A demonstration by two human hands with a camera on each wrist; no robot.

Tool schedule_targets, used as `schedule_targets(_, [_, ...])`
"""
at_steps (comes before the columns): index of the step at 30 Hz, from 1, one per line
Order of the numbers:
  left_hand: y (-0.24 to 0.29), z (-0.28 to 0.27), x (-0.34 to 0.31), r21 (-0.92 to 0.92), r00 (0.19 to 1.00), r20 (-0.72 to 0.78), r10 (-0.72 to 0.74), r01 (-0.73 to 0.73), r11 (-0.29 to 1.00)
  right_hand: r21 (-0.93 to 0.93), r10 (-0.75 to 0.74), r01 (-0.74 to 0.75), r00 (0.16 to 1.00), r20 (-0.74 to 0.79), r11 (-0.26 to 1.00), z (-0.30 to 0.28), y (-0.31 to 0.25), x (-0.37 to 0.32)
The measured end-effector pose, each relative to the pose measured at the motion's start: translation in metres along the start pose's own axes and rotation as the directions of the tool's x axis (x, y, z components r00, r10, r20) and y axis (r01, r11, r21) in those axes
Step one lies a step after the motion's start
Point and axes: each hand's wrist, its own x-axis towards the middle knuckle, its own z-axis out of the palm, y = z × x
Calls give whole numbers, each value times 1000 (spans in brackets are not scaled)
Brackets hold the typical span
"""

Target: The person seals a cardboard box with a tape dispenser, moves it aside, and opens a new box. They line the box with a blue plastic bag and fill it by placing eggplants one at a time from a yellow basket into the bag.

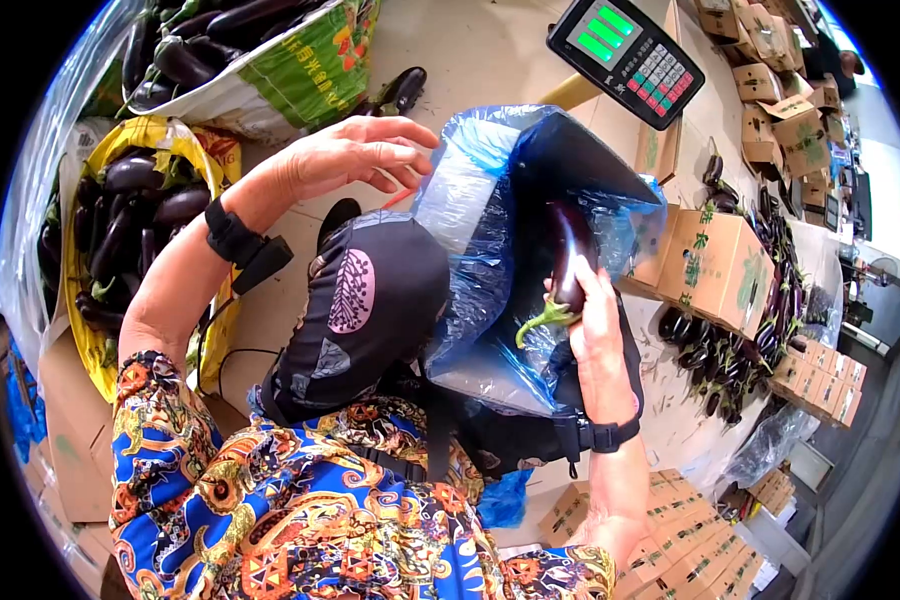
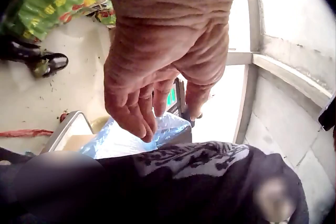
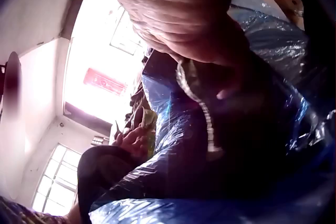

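Note:
In the head view my right hand (image 1: 598,325) grips a dark purple eggplant (image 1: 570,255) near its stem end, with the thumb along it. The eggplant's green stem (image 1: 540,322) points toward my body, and its body lies over the opening of a box lined with blue plastic film (image 1: 470,210). In the right wrist view the curved stem (image 3: 202,103) hangs below my right hand (image 3: 184,19), while the rest of the eggplant is lost in shadow. My left hand (image 1: 365,155) holds nothing; its fingers bend loosely beside the liner's far left edge.
A digital scale display (image 1: 625,55) stands beyond the box. Bags of eggplants, one yellow (image 1: 75,260) and one green and white (image 1: 315,75), stand at left. Right of the box are a carton (image 1: 715,265) and a heap of eggplants (image 1: 715,365). A loose eggplant (image 1: 403,92) lies on the floor.

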Motion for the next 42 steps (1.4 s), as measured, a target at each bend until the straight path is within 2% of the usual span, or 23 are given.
schedule_targets(5, [-15,-4,-2,-36,995,-36,-94,93,995,-476,-186,156,982,-15,865,9,3,16])
schedule_targets(8, [-19,-6,-14,-10,987,-93,-130,129,992,-945,-481,202,875,56,257,18,13,20])
schedule_targets(10, [-28,-7,-19,-2,988,-103,-119,119,993,-966,-464,176,883,69,192,32,19,19])
schedule_targets(12, [-34,-5,-25,-28,984,-122,-133,130,991,-928,-186,-8,979,-83,372,40,3,18])
schedule_targets(13, [-36,-6,-29,-38,986,-119,-117,113,993,-920,-279,96,960,-14,379,41,2,16])
schedule_targets(14, [-36,-5,-36,-33,984,-133,-120,117,993,-881,-189,62,982,-32,468,39,-9,7])
schedule_targets(16, [-28,-6,-46,-14,981,-152,-121,120,993,-927,-184,84,983,17,365,40,-31,-9])
schedule_targets(18, [-26,-9,-52,23,975,-192,-115,122,992,-923,-218,347,926,309,164,31,-47,-22])
schedule_targets(19, [-25,-11,-54,22,974,-201,-104,111,994,-857,-209,515,842,498,31,30,-57,-27])
schedule_targets(20, [-25,-14,-55,20,973,-211,-93,100,995,-830,-169,549,813,558,-101,34,-63,-30])
schedule_targets(23, [-34,-15,-56,-27,977,-206,-53,48,998,-684,46,688,713,700,-241,49,-72,-16])
schedule_targets(26, [-43,-12,-66,-98,975,-207,-82,63,993,-529,188,791,596,781,-308,58,-41,11])
schedule_targets(28, [-56,-13,-79,-127,978,-197,-69,45,991,-494,178,812,560,809,-311,65,-21,27])
schedule_targets(30, [-65,-9,-98,-222,967,-239,-86,31,974,-373,79,899,400,913,-230,56,12,58])
schedule_targets(31, [-58,-2,-111,-262,965,-246,-92,25,965,-483,308,816,570,761,-317,81,10,57])
schedule_targets(32, [-60,1,-123,-297,960,-249,-130,52,953,-480,405,822,570,715,-308,79,27,78])
schedule_targets(33, [-65,3,-132,-208,960,-263,-93,37,977,-351,136,871,416,899,-342,75,45,85])
schedule_targets(35, [-76,9,-141,-199,954,-278,-112,57,978,-426,-31,844,441,897,-327,52,62,92])
schedule_targets(36, [-82,10,-142,-176,953,-272,-132,86,981,-456,-71,818,462,884,-351,50,60,90])
schedule_targets(37, [-91,11,-141,-85,951,-294,-94,72,994,-571,-154,757,553,819,-319,47,62,88])
schedule_targets(39, [-98,9,-139,-125,927,-342,-156,120,985,-776,-303,589,714,631,-228,59,58,71])
schedule_targets(40, [-104,7,-135,-130,913,-375,-162,121,984,-837,-385,513,823,417,189,61,59,80])
schedule_targets(42, [-106,9,-129,-144,902,-415,-121,66,987,-798,-492,598,717,493,73,59,61,74])
